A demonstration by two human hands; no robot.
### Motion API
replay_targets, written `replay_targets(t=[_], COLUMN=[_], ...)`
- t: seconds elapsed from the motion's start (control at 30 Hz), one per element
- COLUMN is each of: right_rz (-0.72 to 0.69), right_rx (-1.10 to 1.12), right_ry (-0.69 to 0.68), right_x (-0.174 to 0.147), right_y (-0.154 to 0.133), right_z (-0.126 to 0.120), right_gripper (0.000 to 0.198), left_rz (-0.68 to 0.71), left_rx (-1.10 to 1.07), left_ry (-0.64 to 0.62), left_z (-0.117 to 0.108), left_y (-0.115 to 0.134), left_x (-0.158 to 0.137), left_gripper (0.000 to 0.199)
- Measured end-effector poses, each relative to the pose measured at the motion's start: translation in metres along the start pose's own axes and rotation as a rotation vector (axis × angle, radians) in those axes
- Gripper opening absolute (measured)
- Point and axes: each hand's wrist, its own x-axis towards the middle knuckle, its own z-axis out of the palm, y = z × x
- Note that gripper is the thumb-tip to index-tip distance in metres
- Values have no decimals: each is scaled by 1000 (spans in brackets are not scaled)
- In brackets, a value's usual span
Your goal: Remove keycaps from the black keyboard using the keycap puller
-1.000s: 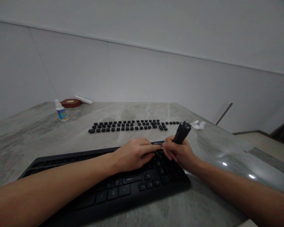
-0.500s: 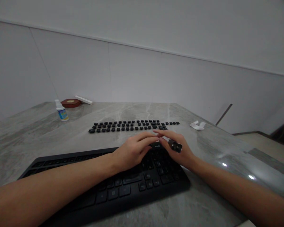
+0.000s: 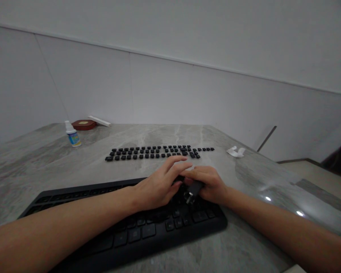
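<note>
Over keyboard (image 3: 159, 232), my right hand (image 3: 211, 184) clasps dark tool (image 3: 196, 188); left hand (image 3: 159, 185) half-open, no hold visible. Steady, light touch should spare keys (image 3: 148, 229).

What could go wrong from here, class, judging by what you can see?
The black tool in the right hand is close to the left hand, so a slip might jab it or scratch the keyboard. The loose keys lie in rows just beyond, so a careless sweep could scatter them.
</note>
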Motion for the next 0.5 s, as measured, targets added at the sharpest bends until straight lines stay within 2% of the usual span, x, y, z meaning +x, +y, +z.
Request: replay_targets(t=[0.13,0.37,0.5], right_rz=[-77,-18,-44], right_rx=[-6,-22,-102], right_ry=[-12,-24,-46], right_x=[1,0,0], right_y=[-2,-4,-5], right_z=[-3,-5,-7], right_gripper=[33,27,25], left_rz=[14,25,13], left_rx=[-4,-36,-60], left_ry=[-3,-29,-48], left_z=[0,1,3], left_y=[-1,-3,-4], left_x=[0,0,0], left_gripper=[61,64,69])
